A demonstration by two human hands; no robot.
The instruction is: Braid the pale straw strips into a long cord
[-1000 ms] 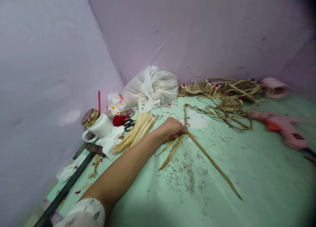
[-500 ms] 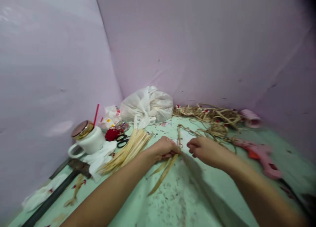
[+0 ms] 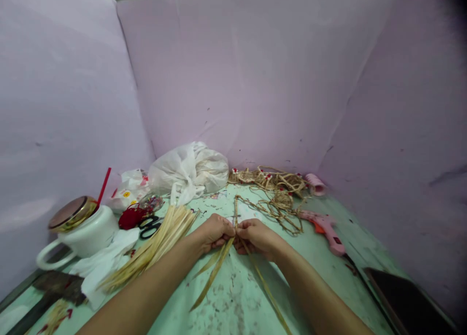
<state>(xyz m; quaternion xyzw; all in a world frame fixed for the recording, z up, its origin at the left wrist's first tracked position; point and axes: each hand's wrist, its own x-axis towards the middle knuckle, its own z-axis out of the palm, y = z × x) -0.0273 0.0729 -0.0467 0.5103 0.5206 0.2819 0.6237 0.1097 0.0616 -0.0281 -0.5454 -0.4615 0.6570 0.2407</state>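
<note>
A narrow braid [image 3: 236, 209] of tan plant fibre runs from the back of the table toward me, and its loose strands [image 3: 214, 276] spread out below my fingers. My left hand [image 3: 218, 233] is closed, pinching the braid's near end from the left. Close against it, my right hand [image 3: 254, 237] is pinched on the fibre strands from the right. One long strand [image 3: 264, 281] trails from under the right hand down to the table's front. The exact crossing of the strands is hidden by my fingertips.
Left of my arm lie a bundle of pale fibre strips [image 3: 160, 247], black-handled scissors [image 3: 149, 226], a white mug [image 3: 89, 233] and a hammer [image 3: 60, 286]. Behind are a plastic bag [image 3: 189, 169] and coiled braid [image 3: 282, 203]. A pink glue gun [image 3: 330, 233] and dark flat object [image 3: 404, 301] lie right.
My right hand has come leftward from the air beside the braid and now pinches the strands next to my left hand. The camera view has shifted to the right and tilted up.
</note>
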